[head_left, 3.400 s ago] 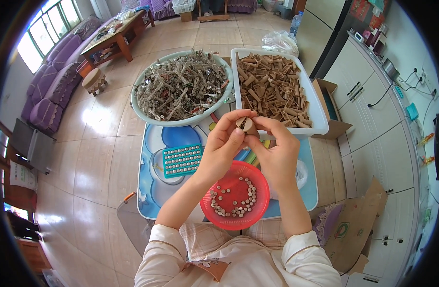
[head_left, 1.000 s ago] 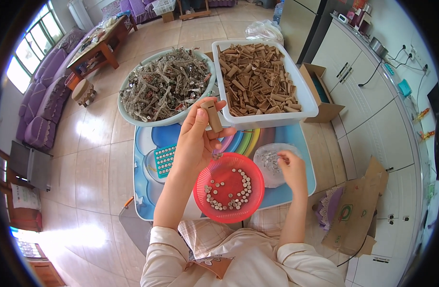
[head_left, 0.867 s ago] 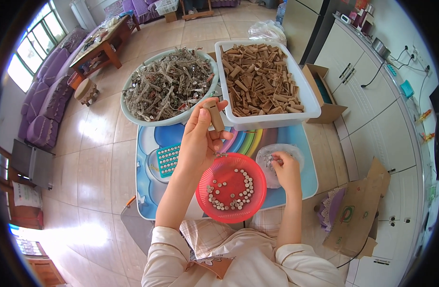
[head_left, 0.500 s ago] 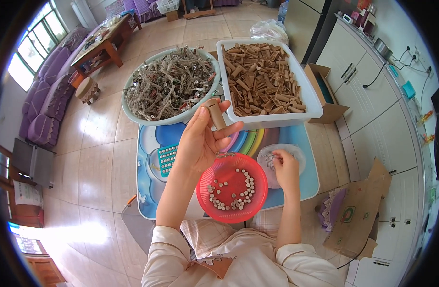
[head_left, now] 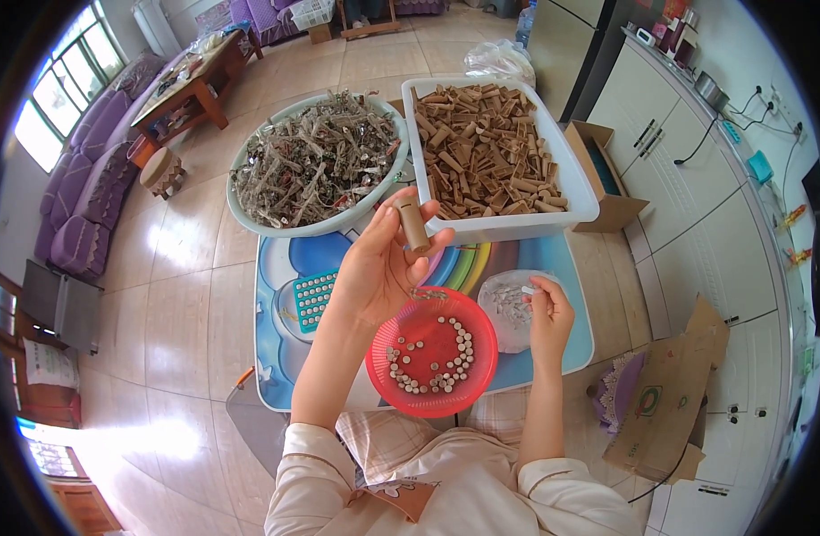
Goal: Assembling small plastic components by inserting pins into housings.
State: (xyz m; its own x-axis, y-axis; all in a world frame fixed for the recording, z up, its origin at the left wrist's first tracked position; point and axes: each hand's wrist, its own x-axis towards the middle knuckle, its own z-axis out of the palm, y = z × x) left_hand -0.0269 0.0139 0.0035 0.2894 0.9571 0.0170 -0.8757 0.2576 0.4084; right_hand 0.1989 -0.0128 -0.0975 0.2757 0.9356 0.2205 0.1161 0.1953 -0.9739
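Observation:
Above the table my left hand holds a short brown tube, tilted, between thumb and fingers. A thin greyish strip hangs just below that palm; whether the hand grips it I cannot tell. On the right, my right hand pinches a small whitish piece between thumb and fingertips. Beneath it lies a clear plastic bag of small pale pieces. A red plastic basin sits between my forearms, with several small round silvery discs scattered over its bottom.
A pale basin heaped with tangled grey strips stands far left, beside a white tub full of brown tubes. A teal tray of round discs lies on the blue table. Cardboard boxes flank the right side.
My right hand has lifted out of the plastic bag and moved slightly right, now with a small whitish piece. In my left hand the brown tube has turned and shifted a little.

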